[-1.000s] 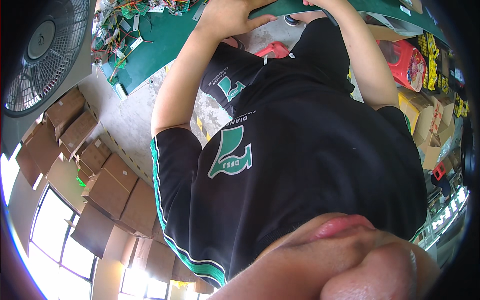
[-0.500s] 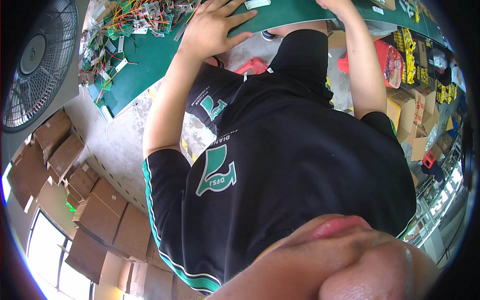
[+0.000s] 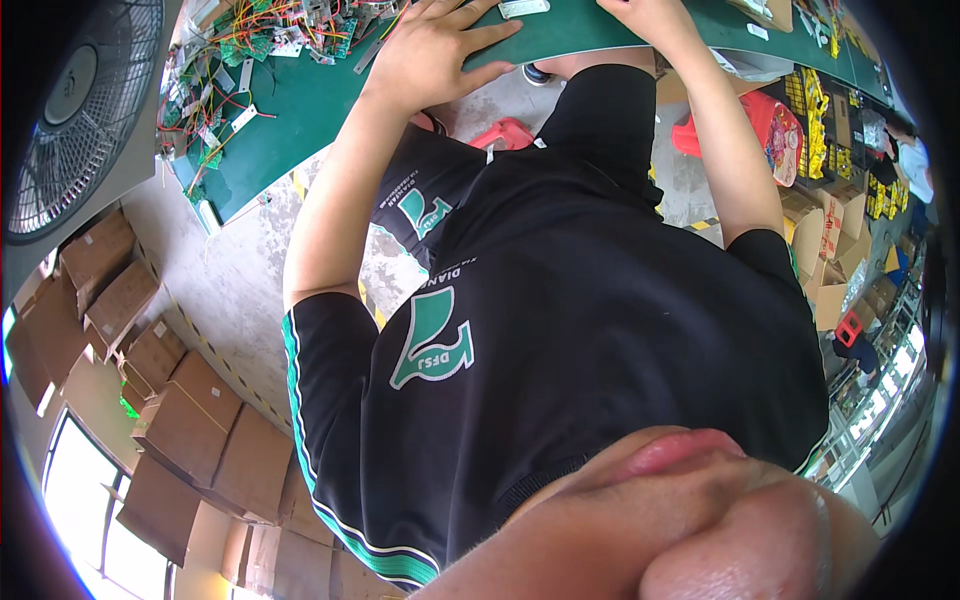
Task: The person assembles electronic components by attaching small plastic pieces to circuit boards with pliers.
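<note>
My left hand point(image 3: 432, 55) lies palm down at the near edge of the green table point(image 3: 300, 130), with fingers apart and thumb stretched out. The tips of some fingers run past the top of the picture. Beside its fingers lies a small white flat part point(image 3: 524, 8). My right hand point(image 3: 650, 18) is at the upper edge, over the table, with its fingers bent together as in a pinch. Whatever they hold, if anything, is cut off from view. Left of my left hand spreads a heap of green circuit boards with red and yellow wires point(image 3: 290, 30).
A standing fan point(image 3: 75, 110) is at the far left. Cardboard boxes point(image 3: 190, 420) are stacked at lower left, and open cartons point(image 3: 830, 240) stand at right. A red stool point(image 3: 500, 135) is below the table. Yellow parts fill black crates point(image 3: 812, 110) at right.
My right hand has shifted left along the table, toward the white part. My left hand stays in about the same place. The whole view has tilted slightly.
</note>
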Action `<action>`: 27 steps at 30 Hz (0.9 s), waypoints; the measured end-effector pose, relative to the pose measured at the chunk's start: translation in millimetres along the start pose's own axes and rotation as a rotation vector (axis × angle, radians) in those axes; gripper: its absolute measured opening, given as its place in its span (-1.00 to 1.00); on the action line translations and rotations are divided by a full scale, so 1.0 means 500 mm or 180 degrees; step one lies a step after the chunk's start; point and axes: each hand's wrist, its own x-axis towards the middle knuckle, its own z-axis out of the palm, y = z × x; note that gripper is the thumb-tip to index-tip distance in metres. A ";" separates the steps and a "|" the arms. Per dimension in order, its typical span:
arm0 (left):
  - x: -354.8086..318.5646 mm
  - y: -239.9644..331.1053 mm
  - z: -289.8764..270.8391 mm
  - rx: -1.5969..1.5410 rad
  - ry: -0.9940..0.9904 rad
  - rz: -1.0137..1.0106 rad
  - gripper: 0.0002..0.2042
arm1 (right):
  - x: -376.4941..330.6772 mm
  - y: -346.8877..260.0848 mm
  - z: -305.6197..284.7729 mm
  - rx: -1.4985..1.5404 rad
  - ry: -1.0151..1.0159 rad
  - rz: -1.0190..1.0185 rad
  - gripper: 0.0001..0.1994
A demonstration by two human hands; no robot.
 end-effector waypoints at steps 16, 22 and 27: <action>-0.003 -0.009 0.012 -0.0089 0.0225 0.0177 -0.50 | -0.012 -0.102 -0.011 0.2571 -0.1567 0.0193 -0.78; -0.008 -0.014 0.010 -0.0051 0.0252 0.0183 -0.50 | 0.020 -0.132 -0.004 0.1844 -0.1687 -0.0171 -0.78; -0.005 -0.013 0.017 -0.0012 0.0288 0.0211 -0.50 | 0.038 -0.148 0.001 0.1425 -0.1498 -0.0378 -0.76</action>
